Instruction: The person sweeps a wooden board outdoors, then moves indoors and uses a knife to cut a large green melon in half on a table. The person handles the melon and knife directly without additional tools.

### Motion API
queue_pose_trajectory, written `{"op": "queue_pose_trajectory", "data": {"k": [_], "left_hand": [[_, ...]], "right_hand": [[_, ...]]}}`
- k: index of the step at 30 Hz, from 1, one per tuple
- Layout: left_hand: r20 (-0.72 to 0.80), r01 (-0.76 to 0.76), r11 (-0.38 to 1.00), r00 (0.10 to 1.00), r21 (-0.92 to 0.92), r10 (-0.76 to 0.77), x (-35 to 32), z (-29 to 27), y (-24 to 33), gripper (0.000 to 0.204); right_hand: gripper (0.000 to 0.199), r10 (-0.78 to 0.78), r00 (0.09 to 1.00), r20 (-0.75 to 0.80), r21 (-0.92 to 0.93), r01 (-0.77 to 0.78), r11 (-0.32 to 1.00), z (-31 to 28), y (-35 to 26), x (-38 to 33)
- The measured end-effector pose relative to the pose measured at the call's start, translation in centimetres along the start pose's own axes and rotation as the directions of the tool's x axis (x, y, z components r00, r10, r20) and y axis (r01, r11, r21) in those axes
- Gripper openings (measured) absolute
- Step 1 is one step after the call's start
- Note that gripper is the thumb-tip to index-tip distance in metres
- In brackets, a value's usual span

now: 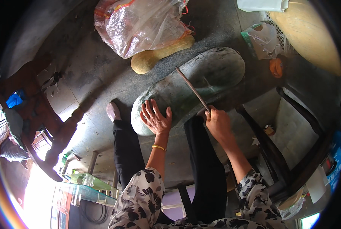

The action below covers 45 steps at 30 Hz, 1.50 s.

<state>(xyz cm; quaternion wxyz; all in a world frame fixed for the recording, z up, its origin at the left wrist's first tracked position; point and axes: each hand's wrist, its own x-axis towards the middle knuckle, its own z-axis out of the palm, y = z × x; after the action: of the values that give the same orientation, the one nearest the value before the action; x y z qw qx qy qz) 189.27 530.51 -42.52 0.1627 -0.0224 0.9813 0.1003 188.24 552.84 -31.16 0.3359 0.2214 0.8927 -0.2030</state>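
A long, pale grey-green winter melon [193, 82] lies aslant on the dark floor before my legs. My left hand [156, 119] rests on its near left end, fingers spread and palm down. In my right hand [219, 123], the fingers are wrapped round the lower end of a long, thin knife [193, 89], seen edge-on. The knife slants up and left across the melon's middle; how deep it sits in the rind, if at all, I cannot tell. Just beyond the melon is a tan, long-necked squash [145, 62].
A clear plastic bag with red edging [140, 26] lies against the squash. Right of the melon are an orange object [276, 68], a plastic bag [265, 38] and a large yellowish rounded thing [311, 34]. Dark wooden furniture [59, 137] stands left, a dark chair frame [266, 152] right.
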Motion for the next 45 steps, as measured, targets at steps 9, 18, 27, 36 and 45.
{"op": "queue_pose_trajectory", "data": {"k": [9, 18, 27, 36, 45], "left_hand": [[-0.01, 0.005, 1.0, 1.0, -0.011, -0.005, 0.1, -0.2, 0.1, 0.078], [0.007, 0.009, 0.999, 1.0, -0.034, -0.009, 0.3, -0.5, 0.0, 0.077], [0.017, 0.018, 0.999, 1.0, -0.051, -0.017, 0.2, -0.5, 0.0, 0.076], [0.014, 0.017, 0.998, 1.0, -0.067, -0.016, 0.0, -0.5, 0.0, 0.077], [-0.004, 0.007, 0.998, 1.0, -0.064, -0.008, -0.3, -0.3, -0.1, 0.076]], "right_hand": [[0.013, 0.067, 0.994, 0.088, -0.062, -0.062, 0.996, -0.3, -0.5, 1.2], [0.013, 0.089, 0.991, 0.102, -0.061, -0.083, 0.995, -0.5, -0.5, 1.3], [0.009, -0.067, 0.996, -0.054, 0.046, 0.07, 0.996, 1.5, 0.1, 0.0], [0.009, -0.06, 0.995, -0.081, 0.083, 0.066, 0.994, 2.2, 0.3, 0.2], [0.011, -0.069, 0.997, -0.026, 0.034, 0.07, 0.997, 1.5, 0.8, 0.2]]}}
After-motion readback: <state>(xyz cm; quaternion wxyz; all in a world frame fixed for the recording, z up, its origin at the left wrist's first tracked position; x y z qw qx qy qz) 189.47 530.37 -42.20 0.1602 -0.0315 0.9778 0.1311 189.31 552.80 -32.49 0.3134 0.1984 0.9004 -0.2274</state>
